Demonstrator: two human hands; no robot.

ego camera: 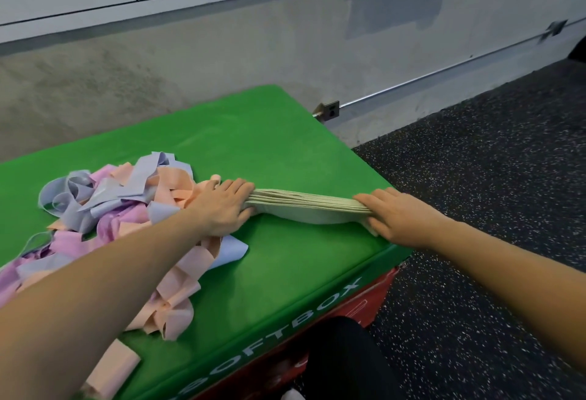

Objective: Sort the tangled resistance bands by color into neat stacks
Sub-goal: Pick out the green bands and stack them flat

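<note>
A stack of pale green resistance bands [304,209] lies stretched across the right part of the green soft box [260,145]. My left hand [225,206] grips its left end, with the thumb under the bands. My right hand [396,218] holds its right end near the box's right edge, fingers curled over the layers. A tangled heap of peach, pink and lavender bands [126,203] covers the left of the box, partly hidden under my left forearm. One peach band [111,368] lies apart at the front edge.
The green box sits on a red box [377,298], against a grey wall [190,66] with a whiteboard above. Dark speckled rubber floor [475,177] lies to the right. A dark-clothed knee [345,355] shows below the box's front edge.
</note>
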